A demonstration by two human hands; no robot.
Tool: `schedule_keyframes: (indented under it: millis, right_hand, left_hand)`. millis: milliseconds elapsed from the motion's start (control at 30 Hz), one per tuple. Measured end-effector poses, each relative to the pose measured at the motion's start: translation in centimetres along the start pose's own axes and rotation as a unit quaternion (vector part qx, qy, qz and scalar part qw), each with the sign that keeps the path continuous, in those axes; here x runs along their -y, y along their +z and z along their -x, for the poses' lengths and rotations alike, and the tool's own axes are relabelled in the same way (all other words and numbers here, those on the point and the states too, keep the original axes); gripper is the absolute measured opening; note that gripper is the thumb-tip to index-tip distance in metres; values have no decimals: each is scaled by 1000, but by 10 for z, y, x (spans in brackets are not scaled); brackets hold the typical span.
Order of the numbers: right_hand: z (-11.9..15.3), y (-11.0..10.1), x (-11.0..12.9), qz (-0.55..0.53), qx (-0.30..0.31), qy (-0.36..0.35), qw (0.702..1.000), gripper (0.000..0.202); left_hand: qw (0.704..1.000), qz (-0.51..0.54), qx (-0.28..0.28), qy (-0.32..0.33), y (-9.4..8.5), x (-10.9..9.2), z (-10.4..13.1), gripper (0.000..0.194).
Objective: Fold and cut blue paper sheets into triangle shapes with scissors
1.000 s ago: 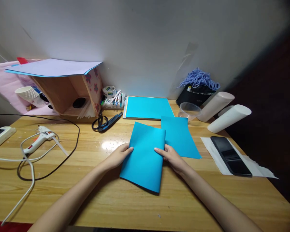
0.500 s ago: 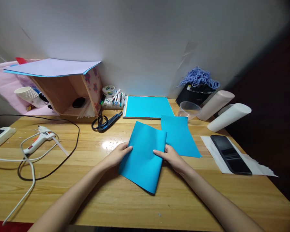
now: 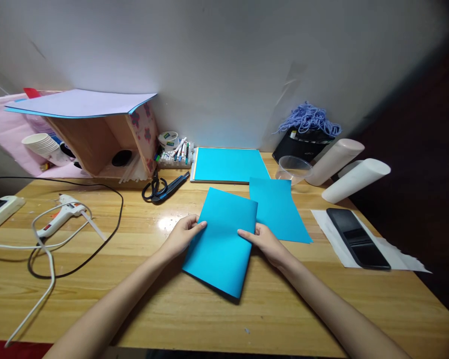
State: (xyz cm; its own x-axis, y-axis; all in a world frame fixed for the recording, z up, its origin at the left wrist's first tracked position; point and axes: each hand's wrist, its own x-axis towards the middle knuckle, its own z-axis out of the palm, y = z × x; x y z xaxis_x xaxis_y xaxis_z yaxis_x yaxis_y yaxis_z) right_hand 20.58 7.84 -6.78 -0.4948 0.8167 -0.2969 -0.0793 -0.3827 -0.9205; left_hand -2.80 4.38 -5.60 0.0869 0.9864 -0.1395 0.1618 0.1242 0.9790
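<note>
Head cam is giving me a decent look at this from my remote seat. I'm holding a folded blue sheet (image 3: 222, 244) at the middle of the near half of the table (image 3: 153, 309), with the left hand (image 3: 181, 235) gripping its left edge and the right hand (image 3: 266, 243) gripping the right one. Both thumbs are lying on top and the other fingers are mostly hiding underneath, so I can't tell how far they're reaching. Guessing that two-sided pinch is steadying the layers, since the right side is curving round like a soft bend rather than a sharp crease.

A second blue sheet (image 3: 280, 212) is lying just behind, toward the far right, probably parked there so it's within easy reach. Farther back, a blue-topped stack (image 3: 230, 165) is sitting near the wall, which is leaving working room up front. Scissors (image 3: 155, 189) and a cutter (image 3: 174, 188) are resting together left of center, and the glue gun (image 3: 63, 217) is lying far left among its cables, likely so nothing's snagging the paper.
</note>
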Motion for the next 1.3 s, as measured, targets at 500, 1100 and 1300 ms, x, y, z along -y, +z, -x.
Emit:
schedule_keyframes:
  millis: [500, 1100, 1300]
  right_hand:
    - [-1, 0, -2, 1, -6, -11, 1000, 45]
    - [-4, -1, -2, 137, -73, -108, 982, 37]
    - [-3, -1, 0, 129, -80, -105, 983, 34]
  left_hand:
    - [1000, 0, -1, 17, 3, 2, 2, 28]
    - [956, -223, -153, 113, 10, 2, 8, 22]
    - [953, -241, -136, 126, 7, 2, 7, 21]
